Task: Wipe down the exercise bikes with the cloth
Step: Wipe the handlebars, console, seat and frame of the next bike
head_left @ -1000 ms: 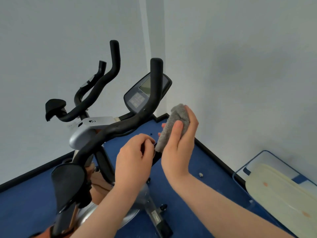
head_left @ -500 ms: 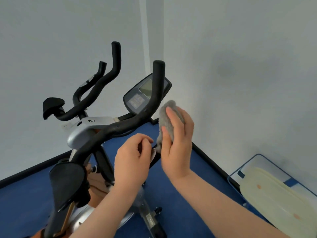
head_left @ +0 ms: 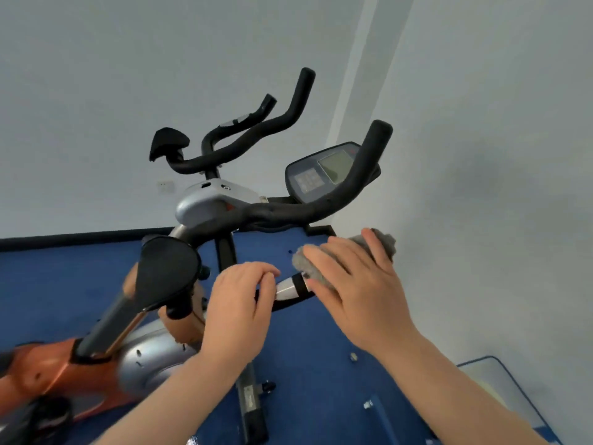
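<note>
Grey cloth point(head_left: 324, 271) is in the middle right of the frame, under my right hand point(head_left: 359, 284). The fingers of this hand are spread over the cloth and bend a little around it, pressing it against the end of a handle point(head_left: 290, 289) that has a silver and black tip. My left hand point(head_left: 239, 300) is just beside, to the left of that tip; its fingers are curled around the black part of the same handle and grip it. The two hands are near each other but do not touch.

Behind the hands, in the centre of the frame, I see the exercise bike point(head_left: 211, 207) with its grey housing, the black curved handlebars point(head_left: 359, 175) that go up, and the console point(head_left: 321, 173) with a small screen in the upper middle right. A black pad point(head_left: 167, 273) is at the left of my left hand. The orange frame part point(head_left: 41, 367) lies in the lower left, somewhat blurred. Under everything is the blue floor point(head_left: 321, 348), and the white walls point(head_left: 128, 91) fill the upper part. In the lower right corner there is a pale flat object with a blue border point(head_left: 494, 377); I cannot tell what it is.
</note>
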The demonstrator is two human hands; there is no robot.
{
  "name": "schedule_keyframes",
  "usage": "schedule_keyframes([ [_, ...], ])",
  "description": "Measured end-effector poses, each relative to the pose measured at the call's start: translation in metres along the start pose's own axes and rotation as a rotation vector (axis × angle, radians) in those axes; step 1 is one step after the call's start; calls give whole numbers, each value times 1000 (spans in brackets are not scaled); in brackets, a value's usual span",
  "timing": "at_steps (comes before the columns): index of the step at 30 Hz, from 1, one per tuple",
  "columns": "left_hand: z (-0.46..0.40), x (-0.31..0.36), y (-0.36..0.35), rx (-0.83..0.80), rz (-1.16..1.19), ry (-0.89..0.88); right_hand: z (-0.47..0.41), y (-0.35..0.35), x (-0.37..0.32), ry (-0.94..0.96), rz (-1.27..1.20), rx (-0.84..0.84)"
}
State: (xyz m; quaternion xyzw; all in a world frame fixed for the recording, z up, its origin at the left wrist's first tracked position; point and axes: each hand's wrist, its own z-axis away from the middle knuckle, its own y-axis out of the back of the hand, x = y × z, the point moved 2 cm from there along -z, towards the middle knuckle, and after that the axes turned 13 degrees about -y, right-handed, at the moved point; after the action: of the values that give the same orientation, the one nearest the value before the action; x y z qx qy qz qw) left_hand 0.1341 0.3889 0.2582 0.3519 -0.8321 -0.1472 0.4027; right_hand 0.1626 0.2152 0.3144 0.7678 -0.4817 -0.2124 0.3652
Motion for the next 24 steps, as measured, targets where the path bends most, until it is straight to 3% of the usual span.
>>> schedule_keyframes([
  [3, 9, -5, 2, -39, -66, -26, 10, -5, -35, -125, -183, -75],
  [7, 12, -9, 8, -95, -54, -92, 2, -3, -25, 74, -186, -216],
  [10, 11, -9, 13, -115, -40, -127, -1, 2, -16, -2, -173, -213],
  [13, 11, -6, 15, -128, -14, -87, 9, -7, -49, -127, -92, -191],
  [17, -2, 1, 30, -230, 15, 12, 1, -5, -36, 9, -99, -243],
  [19, -12, -1, 48, -164, -35, 24, 3, 0, -25, -56, -114, -216],
  [22, -15, -9, 80, 15, -109, -92, 5, -4, -56, -270, -107, -168],
  [24, -12, -21, 92, 88, -112, -60, 2, -15, -93, -241, -84, -241],
])
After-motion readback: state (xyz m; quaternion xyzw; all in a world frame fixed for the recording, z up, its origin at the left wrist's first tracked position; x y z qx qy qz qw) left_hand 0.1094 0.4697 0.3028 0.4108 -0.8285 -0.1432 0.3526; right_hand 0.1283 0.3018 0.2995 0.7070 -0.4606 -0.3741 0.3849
